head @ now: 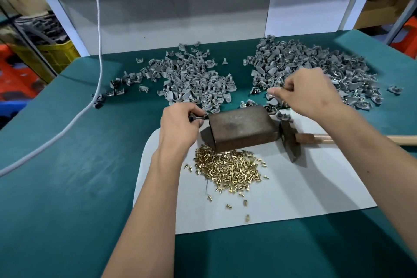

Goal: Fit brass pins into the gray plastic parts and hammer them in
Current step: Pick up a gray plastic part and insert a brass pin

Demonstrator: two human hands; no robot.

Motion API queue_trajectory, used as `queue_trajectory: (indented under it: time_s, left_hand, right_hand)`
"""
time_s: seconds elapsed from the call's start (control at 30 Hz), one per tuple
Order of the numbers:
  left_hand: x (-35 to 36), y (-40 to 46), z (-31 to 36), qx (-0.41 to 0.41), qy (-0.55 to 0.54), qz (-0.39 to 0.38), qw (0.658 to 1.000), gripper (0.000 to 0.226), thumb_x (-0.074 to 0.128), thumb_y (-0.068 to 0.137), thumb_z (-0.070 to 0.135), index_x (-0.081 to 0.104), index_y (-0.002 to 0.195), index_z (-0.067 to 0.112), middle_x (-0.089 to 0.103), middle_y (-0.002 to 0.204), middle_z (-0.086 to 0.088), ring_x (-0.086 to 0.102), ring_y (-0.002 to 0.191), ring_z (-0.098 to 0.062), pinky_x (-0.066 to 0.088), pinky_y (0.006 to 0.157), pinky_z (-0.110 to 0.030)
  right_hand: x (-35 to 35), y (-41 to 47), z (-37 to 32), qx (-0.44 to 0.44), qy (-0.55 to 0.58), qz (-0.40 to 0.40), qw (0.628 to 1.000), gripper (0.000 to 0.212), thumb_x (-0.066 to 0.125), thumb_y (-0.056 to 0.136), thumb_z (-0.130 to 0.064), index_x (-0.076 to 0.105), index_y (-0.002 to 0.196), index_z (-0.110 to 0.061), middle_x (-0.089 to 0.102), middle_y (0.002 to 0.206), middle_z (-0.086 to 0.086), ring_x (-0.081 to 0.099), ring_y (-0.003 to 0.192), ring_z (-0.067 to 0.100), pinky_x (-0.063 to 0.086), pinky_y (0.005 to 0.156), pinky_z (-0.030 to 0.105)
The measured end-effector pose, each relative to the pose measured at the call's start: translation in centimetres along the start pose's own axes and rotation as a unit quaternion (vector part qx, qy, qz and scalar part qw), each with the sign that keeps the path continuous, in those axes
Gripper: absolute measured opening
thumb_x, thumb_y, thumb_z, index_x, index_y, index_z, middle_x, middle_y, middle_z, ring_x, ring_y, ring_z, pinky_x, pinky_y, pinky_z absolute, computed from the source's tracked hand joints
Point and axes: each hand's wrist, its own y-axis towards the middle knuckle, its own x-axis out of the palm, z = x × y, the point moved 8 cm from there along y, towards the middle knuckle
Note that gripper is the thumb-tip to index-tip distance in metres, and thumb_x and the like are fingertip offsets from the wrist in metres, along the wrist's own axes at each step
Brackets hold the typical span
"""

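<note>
Head view: loose brass pins (228, 168) heap nearest on a white sheet (293, 198), just before a rusty steel block (241, 127). At its left end the left hand (180, 126) pinches a small dark piece. Right of it a wooden-handled hammer (293, 140) lies crosswise. Beyond, the right hand (313, 92) pinches among gray plastic parts (316, 70) heaped toward the green surface's (67, 165) far edge.

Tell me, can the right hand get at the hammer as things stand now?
Probably yes. The hammer lies uncovered on the white sheet, right of the metal block, below the right hand. But that hand seems to pinch a gray part and must free itself first.
</note>
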Motion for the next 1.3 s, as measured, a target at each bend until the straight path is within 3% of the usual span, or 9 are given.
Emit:
queue_trajectory:
  time_s: [0.17,0.3,0.4,0.47,0.6,0.7,1.1,1.2,1.3]
  left_hand:
    - [-0.7,0.3,-0.4,-0.007,-0.036,0.011,0.999,0.017,0.082,0.083,0.011,0.079,0.083,0.028,0.070,0.076,0.017,0.062,0.073,0.004,0.047,0.066,-0.011]
    - [-1.2,0.2,-0.3,0.008,-0.081,-0.019,0.997,0.025,0.077,0.074,0.000,0.078,0.079,0.024,0.071,0.071,0.015,0.063,0.066,0.009,0.049,0.062,-0.013]
    - [-0.8,0.2,-0.5,-0.011,-0.170,-0.062,0.983,0.023,0.077,0.075,-0.008,0.079,0.082,0.013,0.078,0.085,-0.008,0.075,0.086,-0.025,0.062,0.079,-0.040]
    - [-0.7,0.2,-0.9,-0.025,-0.218,-0.059,0.974,0.022,0.082,0.076,-0.008,0.077,0.078,0.014,0.078,0.091,-0.012,0.075,0.090,-0.031,0.062,0.086,-0.040]
    - [-0.7,0.3,-1.7,-0.056,-0.303,-0.038,0.951,0.020,0.081,0.080,-0.006,0.076,0.078,0.014,0.076,0.077,0.000,0.071,0.072,-0.010,0.056,0.069,-0.024]
    - [-1.4,0.8,-2.2,-0.075,-0.352,0.006,0.933,0.017,0.079,0.084,-0.002,0.077,0.080,0.014,0.076,0.079,-0.002,0.068,0.074,-0.015,0.059,0.072,-0.031]
    - [-2.1,0.2,-4.7,-0.184,-0.485,0.079,0.851,0.014,0.073,0.088,-0.004,0.076,0.097,0.006,0.072,0.084,-0.009,0.065,0.080,-0.017,0.056,0.078,-0.024]
    - [-2.2,0.1,-3.9,-0.152,-0.507,0.072,0.846,0.017,0.076,0.083,-0.009,0.075,0.093,0.004,0.075,0.079,-0.011,0.070,0.079,-0.020,0.058,0.084,-0.028]
    - [-1.9,0.2,-2.5,-0.129,-0.479,0.065,0.866,0.010,0.072,0.091,0.001,0.076,0.095,0.010,0.075,0.078,-0.008,0.068,0.070,-0.021,0.058,0.074,-0.034]
  right_hand:
    - [0.6,-3.5,-10.2,-0.204,0.020,-0.086,0.975,0.027,0.068,0.091,-0.050,0.068,0.077,-0.026,0.065,0.074,-0.011,0.061,0.072,0.009,0.057,0.074,0.037]
    - [2.6,-8.4,-17.8,-0.339,0.025,-0.175,0.924,0.017,0.070,0.091,-0.044,0.061,0.079,-0.034,0.065,0.084,-0.013,0.063,0.083,0.011,0.055,0.078,0.038]
    - [5.1,-10.4,-20.7,-0.409,-0.044,-0.182,0.893,0.005,0.068,0.090,-0.033,0.069,0.092,-0.029,0.068,0.100,-0.005,0.063,0.102,0.022,0.053,0.086,0.042]
    - [6.5,-11.3,-21.3,-0.435,-0.098,-0.169,0.879,0.015,0.066,0.090,-0.032,0.071,0.104,-0.029,0.067,0.107,-0.005,0.058,0.111,0.022,0.048,0.093,0.041]
    - [7.0,-11.9,-21.0,-0.438,-0.082,-0.160,0.881,0.006,0.063,0.093,-0.029,0.065,0.098,-0.032,0.058,0.097,-0.011,0.055,0.110,0.019,0.036,0.083,0.036]
    - [6.9,-12.0,-21.1,-0.434,-0.083,-0.164,0.882,0.013,0.064,0.091,-0.020,0.060,0.089,-0.032,0.043,0.084,-0.012,0.056,0.102,0.018,0.027,0.074,0.033]
    - [6.9,-12.5,-21.9,-0.446,-0.118,-0.166,0.872,0.027,0.055,0.087,0.004,0.058,0.102,-0.018,0.061,0.099,0.002,0.059,0.102,0.026,0.041,0.077,0.036]
    - [5.3,-11.3,-21.0,-0.407,-0.031,-0.159,0.899,0.025,0.055,0.093,-0.002,0.043,0.092,-0.023,0.049,0.087,-0.005,0.054,0.082,0.020,0.039,0.069,0.032]
    - [3.3,-9.0,-17.9,-0.305,0.112,-0.158,0.933,0.011,0.055,0.102,-0.018,0.059,0.104,-0.027,0.056,0.101,-0.012,0.057,0.090,0.007,0.051,0.085,0.027]
